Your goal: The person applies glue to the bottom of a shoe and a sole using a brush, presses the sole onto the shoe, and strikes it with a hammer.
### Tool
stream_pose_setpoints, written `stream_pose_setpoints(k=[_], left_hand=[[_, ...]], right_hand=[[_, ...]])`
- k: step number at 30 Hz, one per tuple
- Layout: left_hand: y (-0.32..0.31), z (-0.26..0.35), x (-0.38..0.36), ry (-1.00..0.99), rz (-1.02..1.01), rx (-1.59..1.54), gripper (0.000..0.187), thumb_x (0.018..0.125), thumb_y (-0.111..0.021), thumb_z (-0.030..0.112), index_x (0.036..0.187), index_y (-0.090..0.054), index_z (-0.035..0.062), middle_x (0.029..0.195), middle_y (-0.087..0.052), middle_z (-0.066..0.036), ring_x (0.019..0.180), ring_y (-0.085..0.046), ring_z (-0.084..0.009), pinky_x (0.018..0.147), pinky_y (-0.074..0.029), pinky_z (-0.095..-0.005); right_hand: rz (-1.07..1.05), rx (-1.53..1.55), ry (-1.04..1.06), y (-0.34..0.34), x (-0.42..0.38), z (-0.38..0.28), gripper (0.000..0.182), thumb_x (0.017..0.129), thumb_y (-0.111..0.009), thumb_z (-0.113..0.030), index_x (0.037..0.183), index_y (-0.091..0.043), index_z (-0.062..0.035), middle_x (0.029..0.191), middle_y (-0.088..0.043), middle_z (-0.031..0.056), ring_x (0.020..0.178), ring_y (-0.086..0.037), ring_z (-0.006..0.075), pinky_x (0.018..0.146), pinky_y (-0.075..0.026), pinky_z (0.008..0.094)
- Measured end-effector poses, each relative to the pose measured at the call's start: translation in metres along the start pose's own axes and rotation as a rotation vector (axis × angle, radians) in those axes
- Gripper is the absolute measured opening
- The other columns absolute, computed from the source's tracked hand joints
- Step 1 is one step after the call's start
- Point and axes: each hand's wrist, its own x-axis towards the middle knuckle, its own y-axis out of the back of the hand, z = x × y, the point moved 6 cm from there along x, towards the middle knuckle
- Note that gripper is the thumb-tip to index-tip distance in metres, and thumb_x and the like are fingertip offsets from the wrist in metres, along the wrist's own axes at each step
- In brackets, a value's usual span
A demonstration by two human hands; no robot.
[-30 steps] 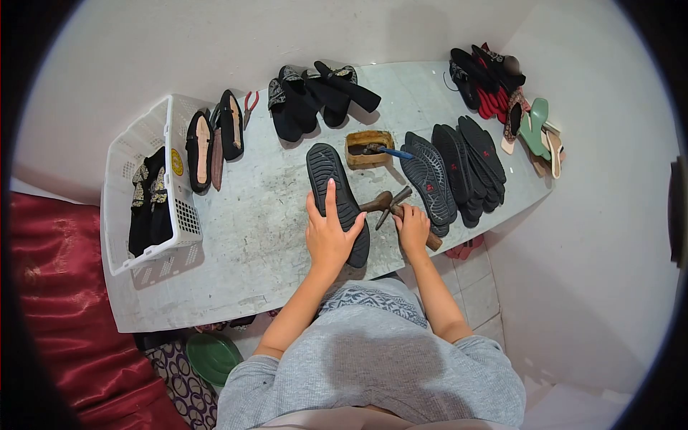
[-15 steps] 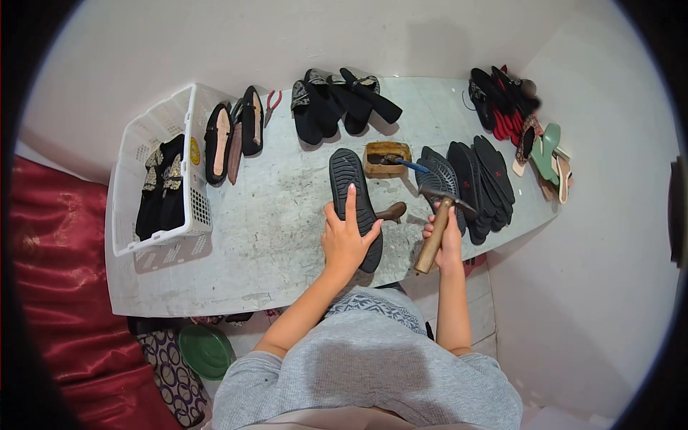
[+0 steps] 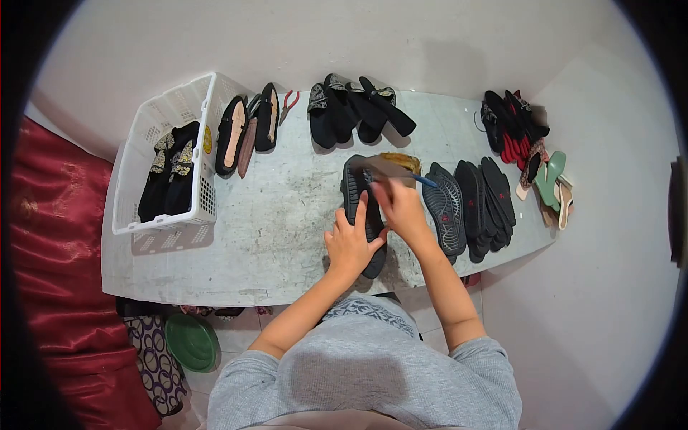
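A black shoe (image 3: 352,188) lies with its ribbed sole facing up at the middle of the table. My left hand (image 3: 350,247) grips it near the lower half, index finger stretched along the sole and thumb at the right edge. Over the sole's upper part, my right hand (image 3: 403,213) is closed round a hammer (image 3: 390,170), both smeared by motion. Whether the hammer head touches the sole cannot be made out. Just behind the hammer stands a yellowish container (image 3: 407,160), partly hidden, with a blue handle (image 3: 425,180) sticking out.
Loose black soles (image 3: 446,208) lie in piles to the right. Finished-looking black shoes (image 3: 330,125) stand at the back. A white basket (image 3: 203,161) holding shoes, two open shoes (image 3: 231,136) and red-handled pliers (image 3: 289,102) are on the left. A green shoe form (image 3: 552,175) lies far right.
My right hand has swung the hammer leftward from beside the soles to above the shoe. My left hand keeps its hold on the shoe. The view has shifted slightly.
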Motion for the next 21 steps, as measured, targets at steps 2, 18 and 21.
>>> stream_pose_setpoints(k=[2,18,21], left_hand=[[0.004,0.002,0.0,-0.02,0.009,0.024,0.092,0.068,-0.066,0.056,0.144,-0.023,0.0268,0.098,-0.045,-0.015,0.071,-0.055,-0.0274,0.055,-0.038,-0.0388],[0.004,0.003,0.0,-0.022,-0.002,0.024,0.091,0.067,-0.069,0.052,0.143,-0.026,0.024,0.095,-0.044,-0.017,0.071,-0.05,-0.0272,0.056,-0.038,-0.0376],[0.003,0.003,0.0,-0.027,-0.013,0.03,0.091,0.067,-0.069,0.051,0.143,-0.026,0.0241,0.094,-0.044,-0.017,0.07,-0.05,-0.0267,0.056,-0.037,-0.0371]], right_hand=[[-0.022,0.121,-0.078,-0.001,0.009,-0.004,0.024,0.086,-0.059,-0.025,0.094,-0.053,-0.0037,0.071,-0.062,0.0214,0.068,-0.06,0.0413,0.055,-0.047,0.044],[0.209,0.141,0.186,-0.002,0.016,0.001,0.016,0.085,-0.061,-0.011,0.092,-0.058,0.0032,0.063,-0.059,0.0161,0.052,-0.058,0.0282,0.052,-0.044,0.0333],[0.098,0.258,-0.133,0.005,0.015,0.012,0.017,0.085,-0.06,-0.011,0.093,-0.059,0.0036,0.063,-0.059,0.0137,0.049,-0.054,0.026,0.052,-0.043,0.0327]])
